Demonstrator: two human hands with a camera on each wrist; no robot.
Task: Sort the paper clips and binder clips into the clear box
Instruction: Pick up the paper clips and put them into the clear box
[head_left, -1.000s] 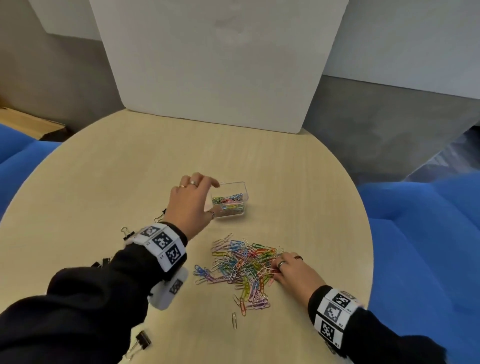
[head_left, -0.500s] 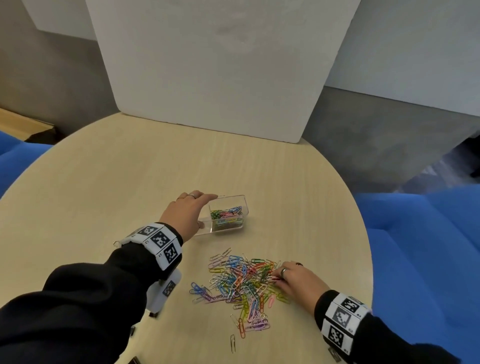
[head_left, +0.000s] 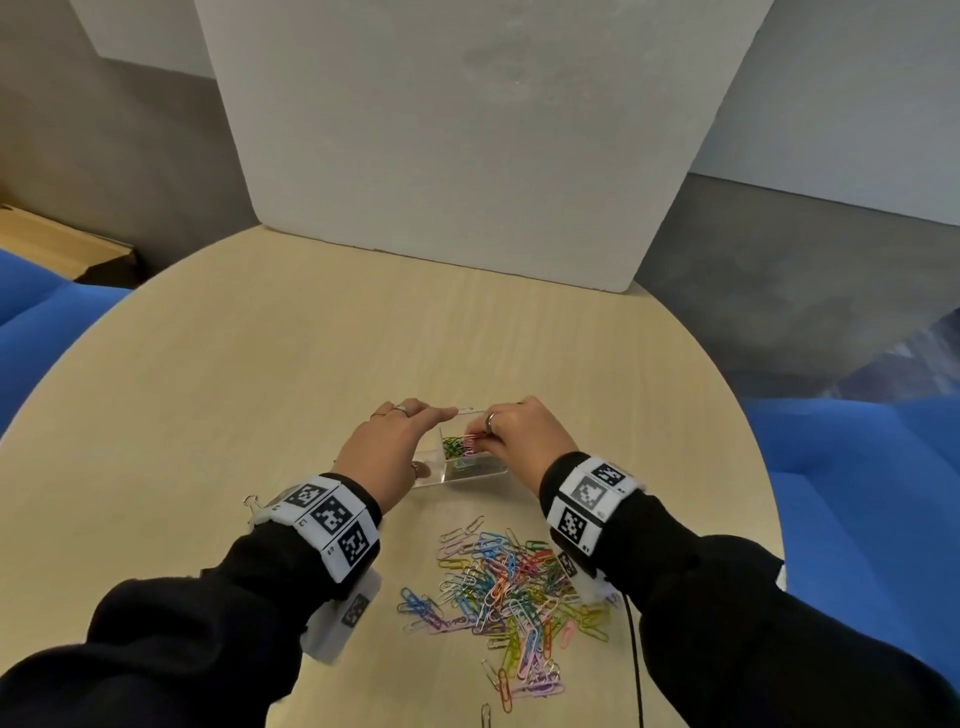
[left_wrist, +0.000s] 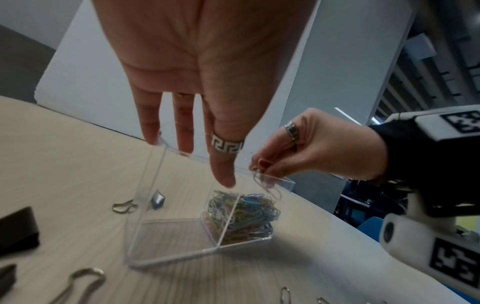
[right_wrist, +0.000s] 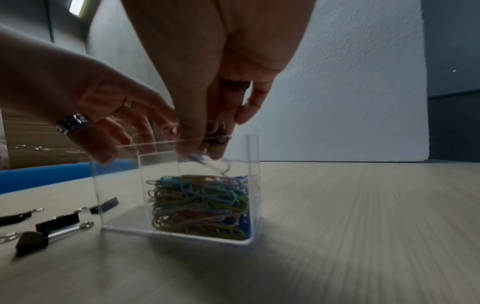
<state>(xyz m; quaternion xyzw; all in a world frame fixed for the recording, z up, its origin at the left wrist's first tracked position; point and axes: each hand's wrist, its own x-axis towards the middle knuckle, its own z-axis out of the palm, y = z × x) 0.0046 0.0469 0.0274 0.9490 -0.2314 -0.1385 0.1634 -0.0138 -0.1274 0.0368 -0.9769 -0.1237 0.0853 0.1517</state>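
The clear box (head_left: 467, 473) stands mid-table and has two compartments. Its right one holds several coloured paper clips (left_wrist: 244, 211); the left one (left_wrist: 171, 232) is bare. My left hand (head_left: 434, 441) holds the box by its rim, fingertips (left_wrist: 153, 142) on the far edge and thumb at the near edge. Over the right compartment, my right hand (head_left: 472, 441) pinches a few paper clips (right_wrist: 210, 142), one of them dangling into the box. A loose pile of coloured paper clips (head_left: 509, 592) lies nearer to me. Black binder clips (right_wrist: 57, 224) lie left of the box.
A white foam board (head_left: 467, 130) stands at the table's far edge. A silver binder clip (head_left: 252, 503) lies beside my left wrist. Blue seats (head_left: 857, 493) flank the round table. A single paper clip (head_left: 485, 716) lies near the front edge.
My right hand left the pile and rose to the box with paper clips pinched in it. The left hand stayed on the box.
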